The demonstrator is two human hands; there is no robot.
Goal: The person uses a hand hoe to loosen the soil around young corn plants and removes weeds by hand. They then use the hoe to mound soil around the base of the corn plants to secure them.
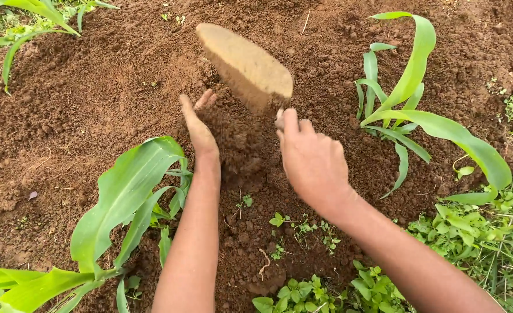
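brown loose soil [233,139] falls between both hands. the right hand [313,162] grips the blade [246,65], tilted to dump. the left hand [198,130] stands flat and open, empty, walling soil off the maize plant [123,203].

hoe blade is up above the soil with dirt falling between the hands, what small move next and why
Probably draw the left hand back a little. It stands edge-on in the loose soil right beside the blade, which the right hand holds raised and tilted, and soil is pouring into the gap. The maize plant beside the left forearm leaves little room.
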